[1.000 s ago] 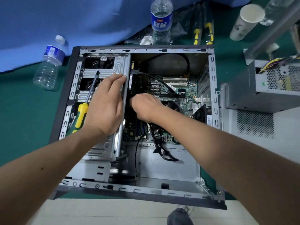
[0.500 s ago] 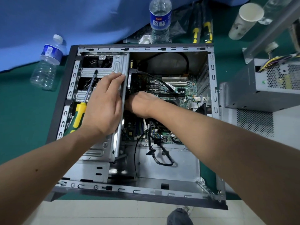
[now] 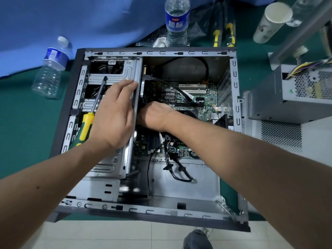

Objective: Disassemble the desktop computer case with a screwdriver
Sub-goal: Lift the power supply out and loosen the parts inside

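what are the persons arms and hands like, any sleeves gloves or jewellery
Both forearms are bare up to the frame edge, with no sleeves in view. The left hand and right hand wear no gloves; no watch or wristband shows on either wrist. No ring shows on the left fingers; the right fingers are hidden.

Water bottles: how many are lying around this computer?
2. One water bottle lies left of the computer case; another stands behind it. A clear container at top right may be a third.
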Demonstrator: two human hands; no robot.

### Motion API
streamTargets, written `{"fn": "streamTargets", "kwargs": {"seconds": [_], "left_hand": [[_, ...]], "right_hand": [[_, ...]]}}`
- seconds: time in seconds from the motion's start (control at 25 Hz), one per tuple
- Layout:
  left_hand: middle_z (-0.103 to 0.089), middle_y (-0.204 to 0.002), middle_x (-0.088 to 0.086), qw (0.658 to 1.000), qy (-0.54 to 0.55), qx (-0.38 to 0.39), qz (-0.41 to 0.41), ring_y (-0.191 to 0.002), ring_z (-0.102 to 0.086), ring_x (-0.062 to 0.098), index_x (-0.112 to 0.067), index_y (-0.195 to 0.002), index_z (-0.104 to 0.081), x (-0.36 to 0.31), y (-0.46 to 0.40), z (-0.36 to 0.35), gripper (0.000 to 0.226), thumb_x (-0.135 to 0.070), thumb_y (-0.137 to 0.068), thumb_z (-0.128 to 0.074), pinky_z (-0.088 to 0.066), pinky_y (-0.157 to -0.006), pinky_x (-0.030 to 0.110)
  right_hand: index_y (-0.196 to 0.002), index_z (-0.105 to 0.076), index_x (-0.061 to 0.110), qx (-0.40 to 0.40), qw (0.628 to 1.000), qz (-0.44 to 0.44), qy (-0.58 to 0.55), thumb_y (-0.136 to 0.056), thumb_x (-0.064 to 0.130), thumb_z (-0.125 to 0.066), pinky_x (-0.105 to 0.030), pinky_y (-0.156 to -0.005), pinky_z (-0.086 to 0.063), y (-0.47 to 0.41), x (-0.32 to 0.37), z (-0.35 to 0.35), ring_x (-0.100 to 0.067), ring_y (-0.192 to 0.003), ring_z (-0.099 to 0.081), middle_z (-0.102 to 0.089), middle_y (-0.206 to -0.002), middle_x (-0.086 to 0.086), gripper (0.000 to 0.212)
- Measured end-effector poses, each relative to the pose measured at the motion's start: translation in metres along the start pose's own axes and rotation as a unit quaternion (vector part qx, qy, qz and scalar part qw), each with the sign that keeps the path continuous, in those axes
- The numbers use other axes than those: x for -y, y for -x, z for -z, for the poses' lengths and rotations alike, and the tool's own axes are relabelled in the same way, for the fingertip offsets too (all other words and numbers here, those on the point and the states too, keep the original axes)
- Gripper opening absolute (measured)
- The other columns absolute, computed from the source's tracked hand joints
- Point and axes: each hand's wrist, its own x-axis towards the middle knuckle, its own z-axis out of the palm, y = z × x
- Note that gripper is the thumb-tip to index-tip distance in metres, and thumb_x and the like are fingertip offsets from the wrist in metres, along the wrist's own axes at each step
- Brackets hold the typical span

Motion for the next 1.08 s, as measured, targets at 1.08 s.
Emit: {"fn": "streamTargets", "kwargs": {"seconds": [1.08], "left_hand": [[-0.042, -0.147, 0.014, 1.000, 0.000, 0.004, 0.005, -0.137, -0.039, 0.028, -0.003, -0.143, -0.044, 0.0000, -0.0005, -0.0002, 0.051, -0.013, -0.094, -0.034, -0.033, -0.115, 0.043]], "right_hand": [[-0.087, -0.057, 0.023, 0.009, 0.995, -0.036, -0.094, -0.097, 0.029, -0.043, -0.027, -0.072, -0.034, 0.0004, 0.0002, -0.0003, -0.024, -0.084, -0.055, -0.068, -0.108, -0.012, 0.019]]}}
